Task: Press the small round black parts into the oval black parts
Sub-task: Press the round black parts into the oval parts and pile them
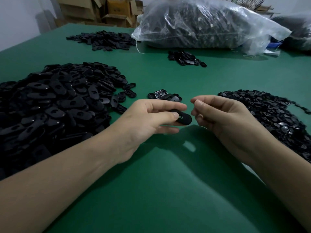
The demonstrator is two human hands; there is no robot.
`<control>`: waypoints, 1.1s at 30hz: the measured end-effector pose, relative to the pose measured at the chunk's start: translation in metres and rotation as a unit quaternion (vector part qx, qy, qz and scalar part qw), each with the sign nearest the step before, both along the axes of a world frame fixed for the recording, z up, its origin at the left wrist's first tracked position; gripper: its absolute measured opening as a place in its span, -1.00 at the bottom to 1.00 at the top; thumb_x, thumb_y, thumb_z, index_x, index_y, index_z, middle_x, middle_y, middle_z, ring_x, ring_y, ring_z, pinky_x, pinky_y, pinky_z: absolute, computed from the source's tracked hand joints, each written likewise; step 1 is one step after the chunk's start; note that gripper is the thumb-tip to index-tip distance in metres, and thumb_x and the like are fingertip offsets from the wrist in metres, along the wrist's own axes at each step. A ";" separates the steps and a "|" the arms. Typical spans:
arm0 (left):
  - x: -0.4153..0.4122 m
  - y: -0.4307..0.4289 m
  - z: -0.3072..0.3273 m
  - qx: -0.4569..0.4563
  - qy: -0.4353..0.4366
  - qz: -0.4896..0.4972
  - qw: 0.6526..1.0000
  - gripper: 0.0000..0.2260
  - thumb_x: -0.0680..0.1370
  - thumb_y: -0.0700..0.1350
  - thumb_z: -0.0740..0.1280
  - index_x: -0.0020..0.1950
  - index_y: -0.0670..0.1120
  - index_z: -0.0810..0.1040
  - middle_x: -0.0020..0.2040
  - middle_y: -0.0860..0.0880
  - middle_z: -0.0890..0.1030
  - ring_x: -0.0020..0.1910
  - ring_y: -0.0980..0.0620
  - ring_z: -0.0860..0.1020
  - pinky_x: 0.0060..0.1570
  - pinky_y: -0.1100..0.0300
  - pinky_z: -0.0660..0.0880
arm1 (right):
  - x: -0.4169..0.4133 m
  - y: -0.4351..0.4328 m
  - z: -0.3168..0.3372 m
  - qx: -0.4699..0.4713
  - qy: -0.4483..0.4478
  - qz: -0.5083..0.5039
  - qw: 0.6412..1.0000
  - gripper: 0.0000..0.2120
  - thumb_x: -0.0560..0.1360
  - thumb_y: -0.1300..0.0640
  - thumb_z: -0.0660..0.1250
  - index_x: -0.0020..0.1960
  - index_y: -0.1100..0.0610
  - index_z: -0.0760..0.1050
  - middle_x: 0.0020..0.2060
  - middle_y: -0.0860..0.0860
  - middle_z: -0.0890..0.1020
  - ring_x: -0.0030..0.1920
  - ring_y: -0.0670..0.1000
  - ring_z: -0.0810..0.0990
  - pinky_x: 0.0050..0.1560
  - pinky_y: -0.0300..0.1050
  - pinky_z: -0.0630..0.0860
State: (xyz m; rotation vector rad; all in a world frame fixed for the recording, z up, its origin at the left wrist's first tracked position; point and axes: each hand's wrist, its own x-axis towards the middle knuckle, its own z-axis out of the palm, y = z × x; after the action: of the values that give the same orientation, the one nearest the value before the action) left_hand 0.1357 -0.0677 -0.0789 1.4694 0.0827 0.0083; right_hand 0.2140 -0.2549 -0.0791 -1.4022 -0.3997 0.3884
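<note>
My left hand (151,118) pinches one oval black part (184,118) between thumb and fingers, held above the green table (168,190). A small slot shows in the part's top face. My right hand (218,116) hovers just to its right with fingers curled toward the thumb; I cannot tell whether a small round part is inside them. A large heap of oval black parts (55,105) lies to the left. A heap of small round black parts (272,113) lies to the right.
A few oval parts and a metal-looking piece (161,95) lie just beyond my hands. Smaller piles of black parts (104,39) (185,58) sit farther back. Clear plastic bags full of parts (202,22) and cardboard boxes (109,10) line the far edge.
</note>
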 end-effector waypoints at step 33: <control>0.005 0.003 -0.014 0.049 -0.083 0.073 0.993 -0.79 0.47 -0.16 0.55 0.09 -0.09 0.69 -0.16 -0.04 0.77 -0.24 0.08 0.72 -0.41 0.29 0.51 | -0.005 0.001 0.006 -0.010 0.047 0.038 0.998 -0.78 0.18 0.15 0.54 -0.17 0.10 0.75 -0.24 0.07 0.72 -0.29 -0.08 0.67 -0.21 -0.28 0.62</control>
State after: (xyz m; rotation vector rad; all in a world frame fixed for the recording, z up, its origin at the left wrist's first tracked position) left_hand 0.1406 -0.0646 -0.0933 1.5527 0.0543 0.2567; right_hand 0.2094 -0.2535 -0.0728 -1.3854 -0.3733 0.5204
